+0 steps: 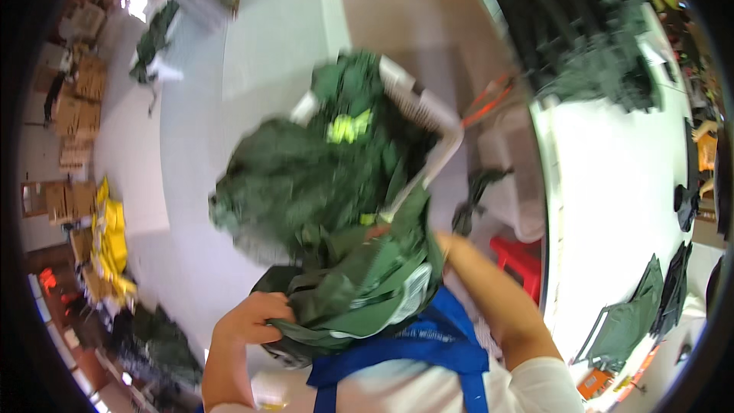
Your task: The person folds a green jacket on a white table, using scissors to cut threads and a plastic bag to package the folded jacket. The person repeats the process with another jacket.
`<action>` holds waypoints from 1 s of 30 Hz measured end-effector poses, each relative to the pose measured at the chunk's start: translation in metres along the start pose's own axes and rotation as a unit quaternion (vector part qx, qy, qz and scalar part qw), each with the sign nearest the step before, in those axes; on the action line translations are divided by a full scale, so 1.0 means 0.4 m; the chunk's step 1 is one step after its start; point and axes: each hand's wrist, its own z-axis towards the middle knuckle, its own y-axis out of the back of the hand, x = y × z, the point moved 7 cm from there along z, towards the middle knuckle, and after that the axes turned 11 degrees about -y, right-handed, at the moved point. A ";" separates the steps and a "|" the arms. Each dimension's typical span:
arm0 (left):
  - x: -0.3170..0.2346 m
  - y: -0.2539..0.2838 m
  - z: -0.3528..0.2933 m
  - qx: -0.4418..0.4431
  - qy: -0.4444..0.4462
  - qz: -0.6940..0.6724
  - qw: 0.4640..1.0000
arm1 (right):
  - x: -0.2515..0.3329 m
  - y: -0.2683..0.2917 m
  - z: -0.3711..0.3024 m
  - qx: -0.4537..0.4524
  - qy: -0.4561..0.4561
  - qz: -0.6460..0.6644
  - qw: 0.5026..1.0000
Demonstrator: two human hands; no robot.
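Note:
In front of my body hangs a dark green garment [359, 283] with a white label [414, 292] and a pale edge along its lower side. My left hand [256, 319] has its fingers closed on the garment's left edge. On the other side, my right hand [443, 249] reaches in behind the fabric; its fingers are mostly covered. Just beyond lies a large pile of green garments [306, 172], heaped in a white-rimmed container [447, 149], with a bright yellow-green piece [349, 127] among them. Motion blurs the pile.
To the right runs a long white table [600, 191] with dark clothes [573, 31] stacked at its far end and a green garment [631, 317] nearer. A red stool [516, 264] stands beneath its edge. Cardboard boxes [80, 107] and yellow bags [111, 233] line the left.

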 end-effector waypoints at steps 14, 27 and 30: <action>-1.153 -0.580 0.334 -0.281 -0.767 0.483 0.316 | -0.139 -0.349 -1.055 -0.224 0.280 -0.437 0.825; -0.998 -1.600 1.445 0.074 -0.667 0.639 0.376 | -0.296 0.232 -1.551 -0.247 0.651 0.134 0.705; -0.670 -1.561 1.553 0.185 -0.485 0.578 0.630 | -0.322 0.388 -1.546 -0.295 0.629 0.221 0.684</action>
